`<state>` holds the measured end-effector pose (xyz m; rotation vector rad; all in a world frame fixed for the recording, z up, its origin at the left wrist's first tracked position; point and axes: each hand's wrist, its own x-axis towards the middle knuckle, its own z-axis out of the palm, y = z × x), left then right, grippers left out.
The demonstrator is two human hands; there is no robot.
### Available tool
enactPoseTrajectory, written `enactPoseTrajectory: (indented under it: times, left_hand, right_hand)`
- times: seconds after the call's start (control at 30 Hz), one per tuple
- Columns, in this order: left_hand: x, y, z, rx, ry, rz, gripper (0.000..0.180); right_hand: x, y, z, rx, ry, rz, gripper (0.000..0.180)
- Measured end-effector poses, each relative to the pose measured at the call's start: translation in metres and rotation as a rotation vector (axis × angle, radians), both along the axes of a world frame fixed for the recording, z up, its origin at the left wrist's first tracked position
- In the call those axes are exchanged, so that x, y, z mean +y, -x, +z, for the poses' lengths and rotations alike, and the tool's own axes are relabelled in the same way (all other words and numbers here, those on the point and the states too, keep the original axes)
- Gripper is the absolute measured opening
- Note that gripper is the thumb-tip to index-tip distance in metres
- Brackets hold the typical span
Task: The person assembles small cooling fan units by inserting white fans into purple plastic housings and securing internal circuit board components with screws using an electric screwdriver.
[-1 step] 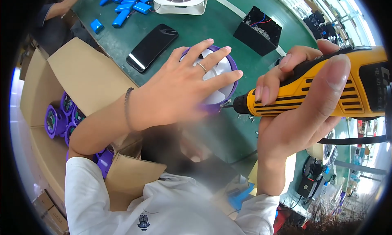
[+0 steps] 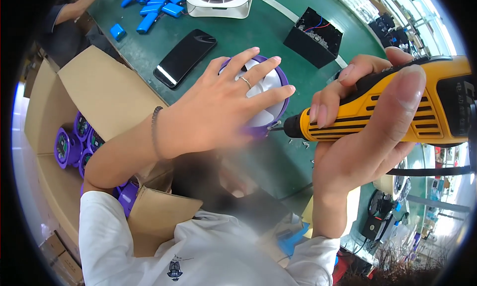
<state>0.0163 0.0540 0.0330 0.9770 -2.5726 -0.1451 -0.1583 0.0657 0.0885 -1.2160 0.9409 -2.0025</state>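
My left hand (image 2: 213, 102) lies over a round purple-rimmed housing (image 2: 285, 89) with a white inside. Its fingers are spread across the top and grip the piece; the thumb is out of sight. A yellow and black electric screwdriver (image 2: 367, 114) is held in my right hand (image 2: 355, 152), with the fingers round its body and the thumb along the near side. The thin bit (image 2: 276, 129) points left and meets the housing's lower right rim, at a small metal screw. Whether the bit is seated in the screw head I cannot tell.
Several loose screws (image 2: 305, 144) lie below the bit. A black phone (image 2: 185, 58), blue packs (image 2: 161, 1), a white device (image 2: 221, 7) and a black box with screws (image 2: 315, 37) stand on the green table (image 2: 253, 32). At left, an open carton (image 2: 107, 87) holds purple housings (image 2: 68, 147).
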Motion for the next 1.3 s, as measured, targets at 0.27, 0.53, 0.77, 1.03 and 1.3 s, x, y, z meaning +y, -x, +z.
enactPoseTrajectory:
  times: [0.27,0.53,0.77,1.03,1.3]
  left_hand:
    - [-0.002,0.001,0.002,-0.027,-0.008,0.004,0.085]
    - [0.000,0.000,0.002,-0.065,0.008,0.020,0.094]
    - [-0.002,-0.001,0.002,-0.039,-0.010,0.013,0.089]
    - [-0.001,0.000,0.003,-0.055,-0.011,0.015,0.092]
    - [-0.002,-0.001,0.002,-0.032,-0.008,0.013,0.092]
  right_hand:
    - [-0.005,0.008,0.001,0.403,0.099,-0.160,0.048]
    - [0.001,0.015,0.011,0.139,0.072,0.056,0.049]
    - [0.005,-0.009,0.005,0.025,0.048,0.026,0.052]
    - [0.003,0.009,0.005,0.237,0.161,-0.074,0.052]
    - [0.011,-0.004,0.011,0.058,0.035,0.023,0.056]
